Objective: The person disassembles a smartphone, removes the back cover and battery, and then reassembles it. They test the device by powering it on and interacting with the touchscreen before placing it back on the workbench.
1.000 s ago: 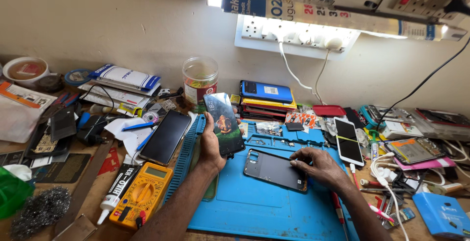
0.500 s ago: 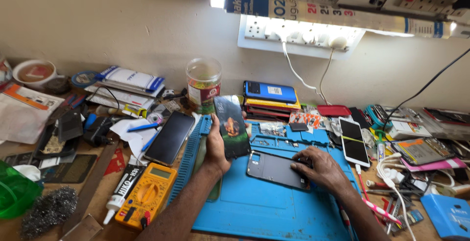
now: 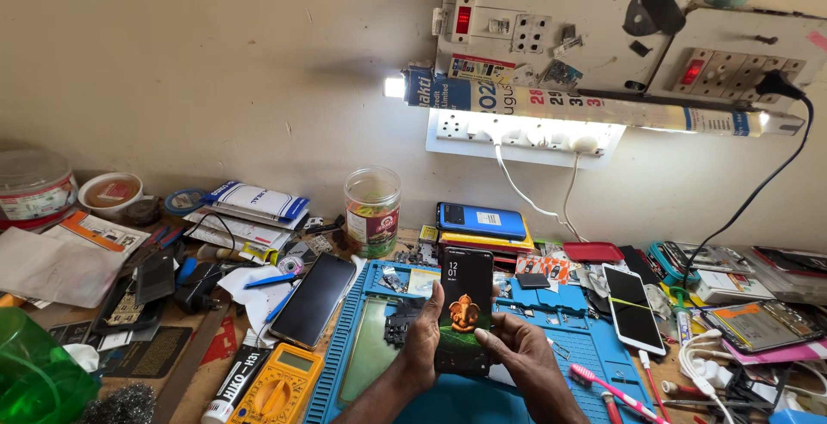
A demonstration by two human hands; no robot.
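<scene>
Left hand: the left hand (image 3: 424, 338) gripped the left edge of a black slab smartphone with a lit screen (image 3: 463, 312), thumb up along its side, fingers wrapped behind it.
Right hand: the right hand (image 3: 517, 353) clasped the phone's lower right edge, thumb lying on the glass low down (both hands were on the one phone).
Phone: it stood upright and tilted towards the camera, lifted clear above the bench, its screen showing a dark picture with an orange figure.
Beneath the hands: a blue rubber work mat with moulded trays along its far edge (image 3: 594, 351) lay under the phone; small black parts (image 3: 399, 327) sat on it just left of the left hand.
Left of the mat: a second dark phone with a blank screen (image 3: 314, 299) lay flat, tilted; nearer the camera, a yellow handheld multimeter (image 3: 277, 387) and a white glue tube (image 3: 231, 383) beside it.
Right of the mat: a white-framed phone (image 3: 631, 307) lay face up, and a pink toothbrush (image 3: 610, 385) rested near the right wrist.
Behind: a clear plastic jar with a printed label (image 3: 372, 211) stood at the wall; a blue phone on a stack of flat boxes (image 3: 481, 221) sat to its right.
Above: a white tube lamp (image 3: 586, 109) glowed under a white socket board (image 3: 551, 32) on the wall.
</scene>
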